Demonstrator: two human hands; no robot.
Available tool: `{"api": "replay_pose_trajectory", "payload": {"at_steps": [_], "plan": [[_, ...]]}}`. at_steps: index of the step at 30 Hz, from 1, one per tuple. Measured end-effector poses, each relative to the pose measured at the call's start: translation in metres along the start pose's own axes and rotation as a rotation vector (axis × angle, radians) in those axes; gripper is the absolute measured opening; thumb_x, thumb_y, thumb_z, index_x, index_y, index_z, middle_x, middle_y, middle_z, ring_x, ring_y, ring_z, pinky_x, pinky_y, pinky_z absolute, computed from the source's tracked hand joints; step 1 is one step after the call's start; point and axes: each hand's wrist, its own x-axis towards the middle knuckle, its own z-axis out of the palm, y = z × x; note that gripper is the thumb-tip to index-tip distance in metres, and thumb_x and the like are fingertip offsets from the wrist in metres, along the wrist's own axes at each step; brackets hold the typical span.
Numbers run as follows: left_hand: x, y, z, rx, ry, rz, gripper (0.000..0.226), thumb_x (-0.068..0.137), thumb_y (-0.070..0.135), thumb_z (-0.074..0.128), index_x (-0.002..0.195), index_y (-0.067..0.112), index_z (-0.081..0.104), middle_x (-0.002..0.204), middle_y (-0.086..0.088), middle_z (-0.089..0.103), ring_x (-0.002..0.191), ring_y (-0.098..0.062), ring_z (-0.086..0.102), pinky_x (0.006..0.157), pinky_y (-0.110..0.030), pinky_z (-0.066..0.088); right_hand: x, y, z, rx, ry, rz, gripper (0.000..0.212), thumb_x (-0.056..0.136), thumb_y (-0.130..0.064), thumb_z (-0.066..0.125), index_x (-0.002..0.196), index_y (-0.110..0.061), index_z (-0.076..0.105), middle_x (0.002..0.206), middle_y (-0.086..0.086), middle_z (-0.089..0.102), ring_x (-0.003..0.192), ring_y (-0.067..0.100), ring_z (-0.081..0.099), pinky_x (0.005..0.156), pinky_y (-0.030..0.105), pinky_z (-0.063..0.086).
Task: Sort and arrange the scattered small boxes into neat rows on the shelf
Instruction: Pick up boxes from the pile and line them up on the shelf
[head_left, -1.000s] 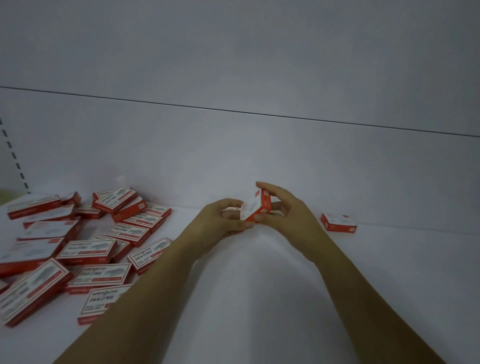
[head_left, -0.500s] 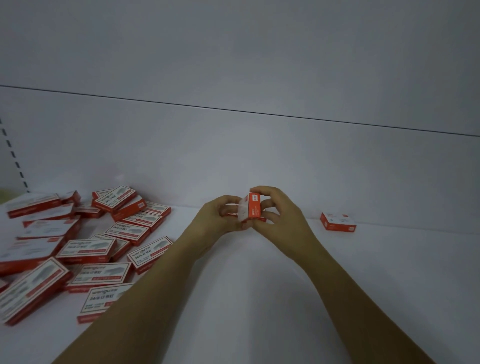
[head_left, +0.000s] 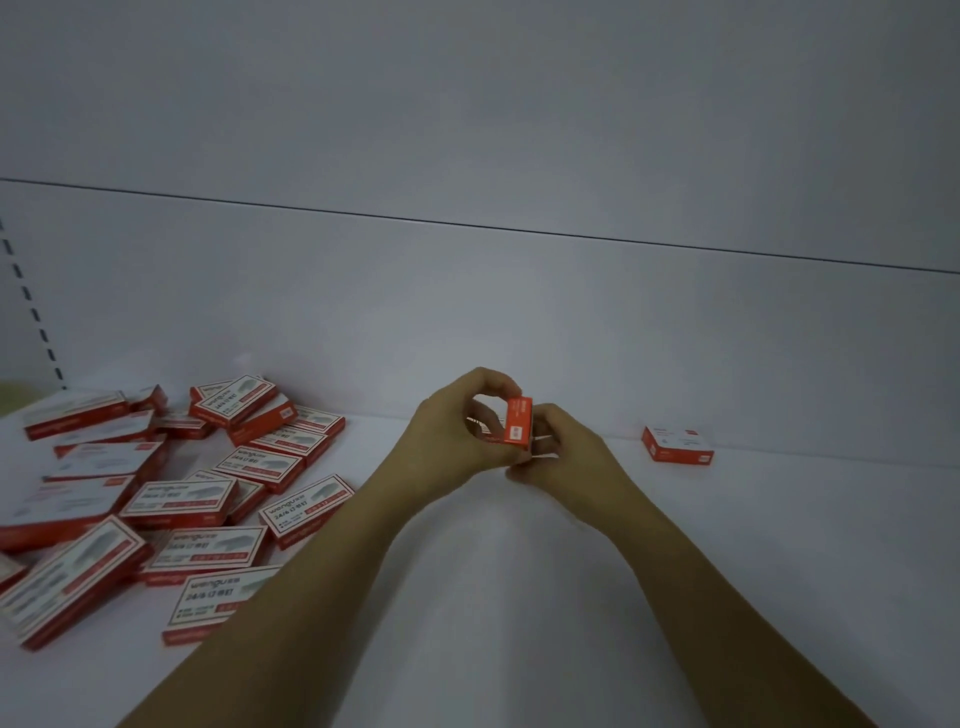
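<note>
Both my hands meet above the middle of the white shelf (head_left: 519, 571) and hold one small red box (head_left: 519, 422) on its edge, a red narrow side facing me. My left hand (head_left: 457, 441) curls its fingers over the box's top and left side. My right hand (head_left: 566, 452) grips it from the right and below. One small red and white box (head_left: 678, 445) lies flat by the back wall to the right. A jumbled pile of larger red and white boxes (head_left: 182, 499) covers the shelf's left part.
The shelf's white back panel (head_left: 519, 312) rises right behind my hands. A slotted upright (head_left: 31, 306) runs up the far left edge. Bare shelf lies between the pile and the lone box, and to the right of it.
The box has been turned in my hands from a tilted pose showing its white face to standing on edge with a red side towards me. My hands stayed in place.
</note>
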Motion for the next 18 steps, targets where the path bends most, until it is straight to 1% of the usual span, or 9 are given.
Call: {"api": "replay_pose_trajectory", "payload": {"at_steps": [3,6,8,10,13,14,16,17,18], "plan": [[-0.002,-0.001,0.000,0.050,-0.002,0.033,0.055,0.066,0.012,0.083,0.097,0.045,0.052,0.099,0.025,0.058,0.077,-0.001,0.059,0.070,-0.014,0.053,0.000,0.002,0.002,0.028,0.003,0.008,0.049,0.074,-0.009,0.074,0.117,-0.018,0.052,0.109,0.001,0.064,0.095,0.017,0.063,0.089,0.034,0.053],[0.000,-0.005,-0.003,0.054,0.034,0.032,0.048,0.068,0.011,0.081,0.098,0.037,0.055,0.101,0.017,0.061,0.080,-0.005,0.062,0.073,-0.020,0.057,-0.001,0.001,-0.002,0.065,0.079,-0.014,0.045,0.074,-0.010,0.075,0.111,-0.020,0.051,0.106,-0.001,0.061,0.091,0.013,0.062,0.071,0.018,0.053],[0.001,-0.008,-0.005,0.083,0.074,0.016,0.044,0.071,0.013,0.081,0.101,0.030,0.054,0.102,0.011,0.061,0.084,-0.007,0.062,0.073,-0.016,0.056,0.000,-0.003,-0.003,0.066,0.178,-0.078,0.043,0.076,-0.011,0.075,0.107,-0.022,0.047,0.107,-0.003,0.057,0.091,0.011,0.059,0.065,0.014,0.053],[0.001,-0.011,-0.004,0.157,0.135,0.038,0.044,0.074,0.014,0.078,0.107,0.024,0.051,0.108,0.008,0.060,0.089,-0.008,0.061,0.073,-0.008,0.052,0.000,-0.006,-0.002,0.000,0.300,-0.188,0.042,0.078,-0.011,0.073,0.106,-0.023,0.045,0.113,-0.001,0.053,0.093,0.010,0.056,0.067,0.008,0.052],[-0.001,-0.015,-0.002,0.310,0.218,0.113,0.042,0.082,0.008,0.069,0.116,0.019,0.047,0.116,0.002,0.060,0.095,-0.007,0.056,0.077,-0.008,0.048,-0.004,-0.009,0.001,-0.147,0.441,-0.389,0.041,0.077,-0.005,0.072,0.107,-0.016,0.047,0.115,0.005,0.049,0.089,0.009,0.054,0.072,0.001,0.047],[-0.002,-0.016,-0.001,0.354,0.246,0.146,0.041,0.084,0.006,0.066,0.118,0.017,0.046,0.118,0.000,0.060,0.095,-0.006,0.055,0.079,-0.009,0.047,-0.005,-0.010,0.002,-0.184,0.475,-0.466,0.041,0.076,-0.004,0.072,0.107,-0.013,0.047,0.113,0.007,0.049,0.091,0.010,0.053,0.077,0.003,0.048],[-0.003,-0.016,0.000,0.417,0.322,0.231,0.041,0.083,0.001,0.066,0.118,0.012,0.048,0.119,-0.005,0.060,0.095,-0.007,0.053,0.083,-0.015,0.050,-0.006,-0.008,0.003,-0.225,0.522,-0.603,0.045,0.075,-0.005,0.071,0.107,-0.015,0.043,0.110,0.003,0.046,0.094,0.012,0.053,0.085,0.011,0.049],[-0.004,-0.016,0.000,0.439,0.352,0.285,0.043,0.081,-0.001,0.068,0.117,0.011,0.049,0.117,-0.008,0.061,0.094,-0.008,0.053,0.083,-0.018,0.052,-0.006,-0.009,0.004,-0.230,0.533,-0.641,0.045,0.074,-0.006,0.070,0.107,-0.018,0.040,0.110,-0.001,0.043,0.095,0.012,0.052,0.086,0.012,0.048],[-0.003,-0.016,0.001,0.459,0.370,0.333,0.046,0.078,-0.003,0.069,0.116,0.013,0.048,0.115,-0.011,0.061,0.092,-0.009,0.053,0.083,-0.017,0.051,-0.006,-0.009,0.004,-0.229,0.540,-0.658,0.046,0.074,-0.006,0.068,0.107,-0.020,0.039,0.110,-0.003,0.041,0.095,0.012,0.052,0.085,0.010,0.048]]}}
